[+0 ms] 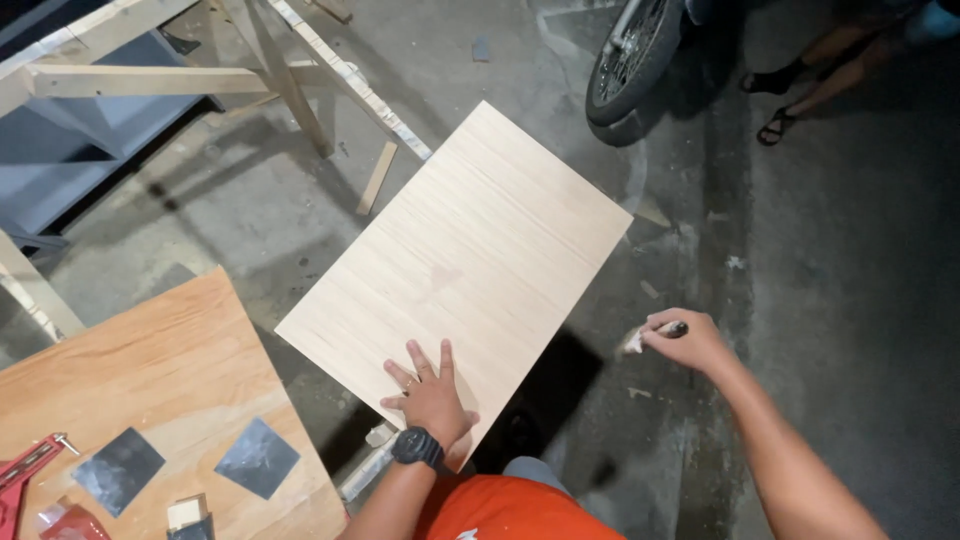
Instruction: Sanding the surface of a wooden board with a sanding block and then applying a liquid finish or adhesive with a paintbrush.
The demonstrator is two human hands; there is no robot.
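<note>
I see the pale, rectangular wooden panel point(465, 265) lying flat and turned at an angle, apparently on some support I cannot make out, well above the grey concrete floor point(850, 300). My left hand point(432, 395), a black watch point(417, 446) on its wrist, lies spread and flat on the panel's near corner, fingers released, gripping nothing; I judge the pressing palm keeps the board from sliding. My right hand point(690, 340) hangs off the panel's right edge, over the floor, clenched around a small brush with a dark handle and pale bristles point(650, 335), bristles pointing back toward the panel.

Left of the panel sits a reddish plywood work surface point(160, 380), carrying two dark grey square sheets point(190, 462) and a red clamp point(25, 470) at its far left corner. Beyond the panel's far left edge stands a bare timber frame point(290, 80). Beyond the panel's far right corner I see a motorcycle wheel point(635, 55), and further right another person's sandalled feet point(775, 100), well apart from my hands.
</note>
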